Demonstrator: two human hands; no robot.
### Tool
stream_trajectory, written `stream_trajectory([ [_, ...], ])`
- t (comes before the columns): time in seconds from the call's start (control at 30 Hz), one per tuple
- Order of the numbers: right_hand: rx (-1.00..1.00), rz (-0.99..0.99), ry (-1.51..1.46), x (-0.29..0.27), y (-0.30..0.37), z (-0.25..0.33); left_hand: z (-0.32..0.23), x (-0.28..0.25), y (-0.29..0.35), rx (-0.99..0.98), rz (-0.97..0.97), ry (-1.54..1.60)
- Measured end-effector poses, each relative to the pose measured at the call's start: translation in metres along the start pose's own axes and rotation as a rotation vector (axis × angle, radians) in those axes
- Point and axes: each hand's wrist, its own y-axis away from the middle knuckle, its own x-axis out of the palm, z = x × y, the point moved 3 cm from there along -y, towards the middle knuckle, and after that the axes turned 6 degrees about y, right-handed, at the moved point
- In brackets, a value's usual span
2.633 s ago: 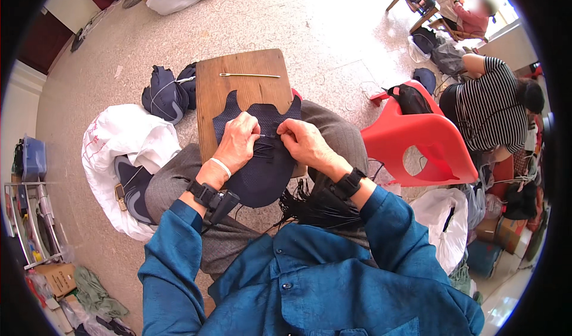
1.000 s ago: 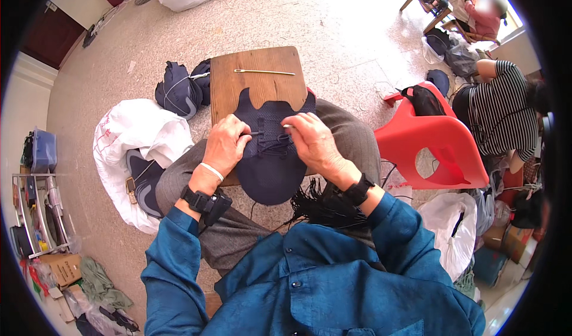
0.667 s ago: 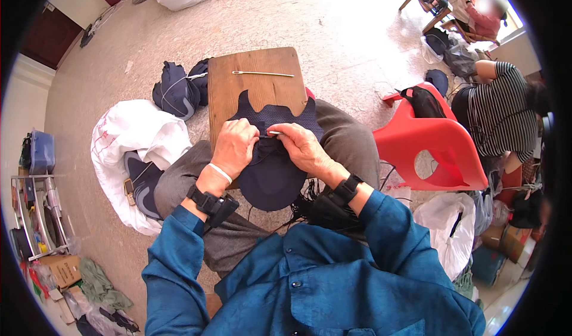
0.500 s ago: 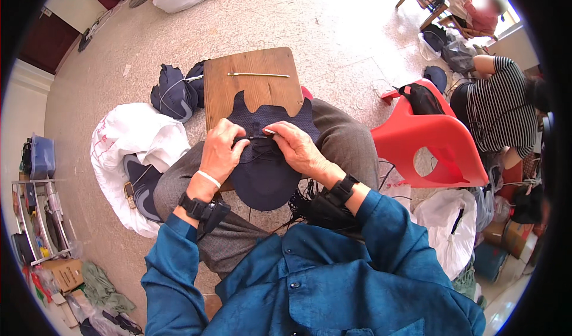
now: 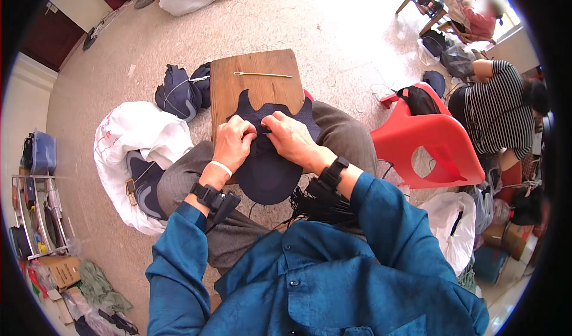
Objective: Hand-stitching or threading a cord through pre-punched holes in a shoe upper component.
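A dark navy knit shoe upper (image 5: 270,178) lies partly on a wooden stool (image 5: 229,91) between my knees, its rounded end toward me. My left hand (image 5: 233,142) is closed, thumb and fingers pinched at the middle of the upper. Just across from it, my right hand (image 5: 293,138) is pinched too, fingertips close to the left ones. Both seem to grip a thin black lace, which is hard to make out against the dark fabric. Farther up the stool lies a long metal needle (image 5: 262,74), touched by neither hand.
A bunch of black laces (image 5: 322,202) hangs by my right thigh. To the left are a white sack (image 5: 143,127) and tied navy shoe uppers (image 5: 177,94). A red plastic chair (image 5: 429,139) stands right, near a person in a striped top (image 5: 500,106).
My hands have drawn closer together over the middle of the upper. The dark strip of lace stretched between them before is now mostly hidden. The view has shifted slightly.
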Motion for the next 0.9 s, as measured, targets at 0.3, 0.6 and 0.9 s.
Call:
stream_trajectory([
  [0.3, -0.071, 0.209, 0.036, 0.002, -0.011, -0.016, -0.006, -0.011, -0.003, -0.076, 0.003, 0.175],
  [0.6, -0.048, 0.142, 0.047, 0.002, -0.004, -0.006, 0.002, -0.004, -0.005, -0.020, 0.001, 0.046],
  [0.9, 0.103, 0.233, 0.117, -0.002, -0.021, -0.010, 0.002, -0.005, -0.006, -0.002, 0.038, 0.031],
])
